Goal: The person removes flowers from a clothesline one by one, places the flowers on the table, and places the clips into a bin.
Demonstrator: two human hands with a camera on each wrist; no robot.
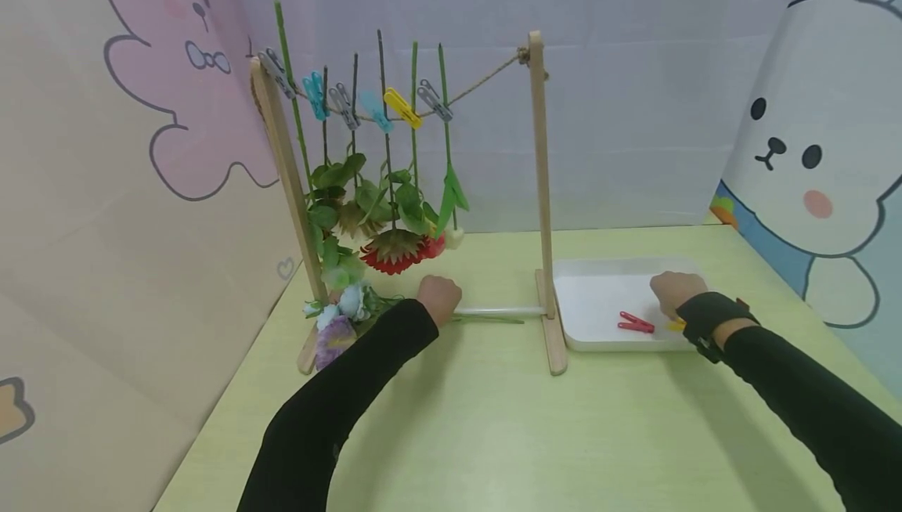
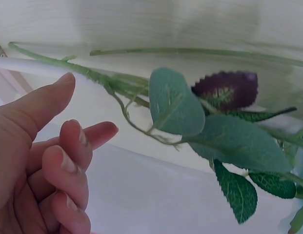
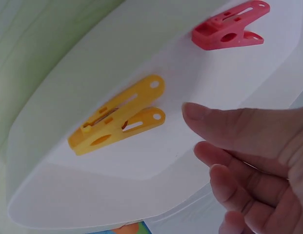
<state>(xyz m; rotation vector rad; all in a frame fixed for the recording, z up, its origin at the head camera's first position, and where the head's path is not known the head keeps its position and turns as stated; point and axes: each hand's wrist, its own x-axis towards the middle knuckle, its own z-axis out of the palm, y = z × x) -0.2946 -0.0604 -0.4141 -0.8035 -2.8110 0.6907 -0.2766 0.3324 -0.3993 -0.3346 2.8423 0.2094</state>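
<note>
My left hand [image 1: 438,301] is beside the flowers lying at the foot of the wooden rack. In the left wrist view, its thumb and fingers stand apart next to a green stem [image 2: 58,62] with leaves, gripping nothing. Over the white tray [image 1: 592,344] is my right hand [image 1: 678,291]. The right wrist view shows its thumb and loosely bent fingers close to a yellow clothespin [image 3: 100,134], with a gap between them. A red clothespin [image 3: 227,29] also lies in the tray. Blue flowers [image 1: 352,301] and a purple flower [image 1: 334,340] lie left of my left hand.
A wooden rack [image 1: 541,183] carries a sagging rope [image 1: 486,91]. Several flowers, such as a red one [image 1: 391,254], hang upside down from it by clothespins, including a yellow clothespin [image 1: 403,107]. Printed curtains stand behind and at the sides of the table [image 1: 528,434].
</note>
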